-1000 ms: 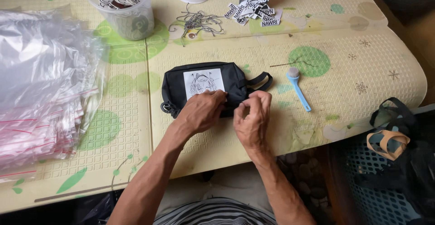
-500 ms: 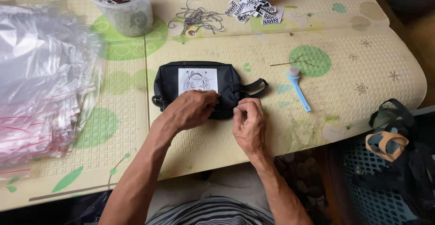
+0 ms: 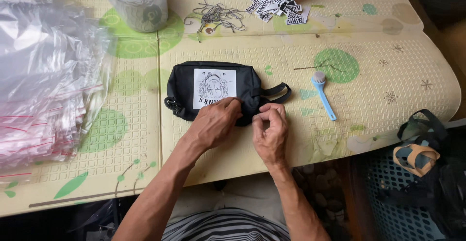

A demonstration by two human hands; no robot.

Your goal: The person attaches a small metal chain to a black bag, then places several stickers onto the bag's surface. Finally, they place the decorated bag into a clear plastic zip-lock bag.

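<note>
1. Head view: a black pouch [image 3: 213,93] with a white printed patch lay flat near the middle of the bench [image 3: 388,110].
2. The left hand [image 3: 213,124] pressed on the pouch's near edge, fingers together.
3. The right hand [image 3: 271,132] sat just beside it, fingers pinched at that edge.
4. A blue brush [image 3: 323,95] lay to the right, clear bags [image 3: 43,85] to the left.

One black pouch [image 3: 213,93], one blue brush [image 3: 323,95], two hands.
</note>
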